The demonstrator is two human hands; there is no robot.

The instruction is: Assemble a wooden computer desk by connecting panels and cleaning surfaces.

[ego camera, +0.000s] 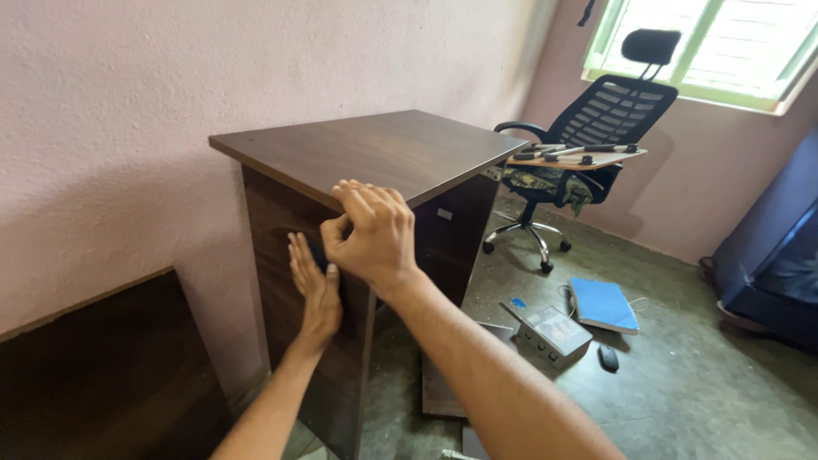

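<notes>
A dark brown wooden desk [375, 149] stands against a pink wall, its side panel [281, 255] facing me. My left hand [311, 285] lies flat, fingers together and pointing up, against that side panel just below the top. My right hand [371, 234] is curled over the front edge of the desk top, fingers bent on the edge, right above the left hand. A small dark object seems to sit between the two hands, mostly hidden.
A black mesh office chair [588, 136] carries a wooden board with tools [579, 155]. On the floor lie a blue book [603, 304], a grey box [552, 334], a black mouse [608, 359]. A dark panel [94, 375] leans at left; a blue mattress [780, 247] lies right.
</notes>
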